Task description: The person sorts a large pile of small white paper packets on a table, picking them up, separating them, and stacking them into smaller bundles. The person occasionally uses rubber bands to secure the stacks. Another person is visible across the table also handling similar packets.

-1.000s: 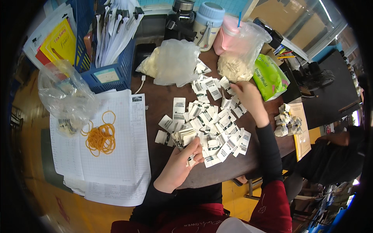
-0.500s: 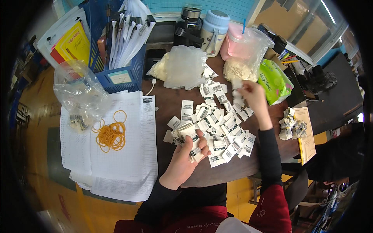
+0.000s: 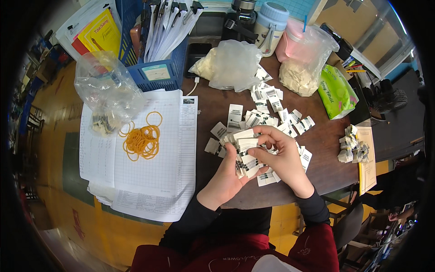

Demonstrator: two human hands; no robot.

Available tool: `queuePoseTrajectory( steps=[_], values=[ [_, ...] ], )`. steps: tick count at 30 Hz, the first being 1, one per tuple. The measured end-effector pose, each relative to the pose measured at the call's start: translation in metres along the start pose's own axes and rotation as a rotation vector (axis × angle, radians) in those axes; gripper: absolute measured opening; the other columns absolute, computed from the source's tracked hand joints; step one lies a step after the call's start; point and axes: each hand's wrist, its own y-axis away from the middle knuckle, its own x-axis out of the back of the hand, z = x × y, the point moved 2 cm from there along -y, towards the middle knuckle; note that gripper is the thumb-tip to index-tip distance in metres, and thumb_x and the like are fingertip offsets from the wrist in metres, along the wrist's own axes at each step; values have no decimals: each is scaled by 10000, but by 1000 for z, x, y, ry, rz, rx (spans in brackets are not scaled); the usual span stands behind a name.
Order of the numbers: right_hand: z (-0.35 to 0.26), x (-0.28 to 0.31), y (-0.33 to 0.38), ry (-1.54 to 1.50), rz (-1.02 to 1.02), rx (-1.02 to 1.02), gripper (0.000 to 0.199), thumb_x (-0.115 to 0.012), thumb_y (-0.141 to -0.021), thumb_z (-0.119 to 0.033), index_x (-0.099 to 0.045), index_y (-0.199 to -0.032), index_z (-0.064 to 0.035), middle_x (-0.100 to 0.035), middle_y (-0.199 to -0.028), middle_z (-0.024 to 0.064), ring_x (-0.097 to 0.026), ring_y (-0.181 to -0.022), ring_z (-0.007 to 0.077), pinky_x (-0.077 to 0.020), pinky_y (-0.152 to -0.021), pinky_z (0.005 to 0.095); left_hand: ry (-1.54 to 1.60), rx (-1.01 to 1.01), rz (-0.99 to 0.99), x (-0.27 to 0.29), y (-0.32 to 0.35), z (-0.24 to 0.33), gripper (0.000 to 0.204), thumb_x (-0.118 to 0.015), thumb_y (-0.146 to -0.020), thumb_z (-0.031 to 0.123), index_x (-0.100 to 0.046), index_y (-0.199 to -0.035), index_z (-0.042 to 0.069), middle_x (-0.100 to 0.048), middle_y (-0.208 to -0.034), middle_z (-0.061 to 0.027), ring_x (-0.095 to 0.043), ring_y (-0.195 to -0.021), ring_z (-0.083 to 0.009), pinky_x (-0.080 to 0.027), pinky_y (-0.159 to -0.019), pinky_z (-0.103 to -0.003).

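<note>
A thick stack of small white printed labels lies across the palm of my left hand, the fingers curled round it. Over the same stack is my right hand, its thumb and fingers pinched on labels at the top. How many the right hand holds cannot be made out. Loose labels of the same kind are scattered on the brown table beyond and beside both hands, and my hands hide part of them.
Orange rubber bands lie on papers at the left. Behind stand a blue file basket, a clear plastic bag, a light-blue-lidded jug and a green packet. Tied label bundles sit at the right.
My right hand has come back from the far labels near the clear bag to the stack in my left hand. The whole view has shifted, with things appearing further right.
</note>
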Motion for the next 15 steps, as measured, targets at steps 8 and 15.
queuePoseTrajectory(
  steps=[8,15],
  values=[
    [-13,4,3,367,62,379,379,-724,-730,32,-672,-1094,-55,-577,-1007,86,-573,-876,229,-468,-777,323,-297,10,67,5,0,-4,461,-467,-1023,422,-417,-1341,92,-519,-1177,-29,-542,-1016,-135,-493,-901,-379],
    [-20,17,6,356,14,295,153,-754,-744,-1,-690,-882,-18,-586,-1041,84,-600,-974,216,-467,-850,322,-290,42,-66,2,3,-7,518,-352,-1025,522,-418,-1270,70,-505,-973,-33,-538,-886,-138,-488,-828,-345]
  ],
)
